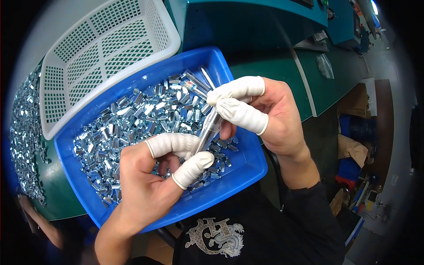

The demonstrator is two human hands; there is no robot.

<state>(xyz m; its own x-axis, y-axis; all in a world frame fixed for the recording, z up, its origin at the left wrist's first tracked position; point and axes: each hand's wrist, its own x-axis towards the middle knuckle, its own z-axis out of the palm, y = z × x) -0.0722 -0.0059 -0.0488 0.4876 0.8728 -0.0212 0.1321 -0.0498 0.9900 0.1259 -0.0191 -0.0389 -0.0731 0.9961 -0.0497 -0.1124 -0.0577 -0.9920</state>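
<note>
Spreading beneath the containers, a green worktop (62,185) carries a blue plastic bin (240,165) at the centre of the frame and a white perforated basket (173,37) at upper left. Over the bin, the person's left hand (145,185) and right hand (278,110) share a slender clear tube (206,134), tilted with its top toward the right. It looks light, stiff and smooth, perhaps slippery; whether glass or plastic cannot be told, so gentle pressure around its barrel, near each end, seems wisest. The left thumb and index finger, in white finger cots (172,145), pinch its lower end; the right ones close narrowly about its upper part. Beyond them, a thinner tube with a coloured band (196,88) juts to the upper left, above small metal hex pieces (132,119).
</note>
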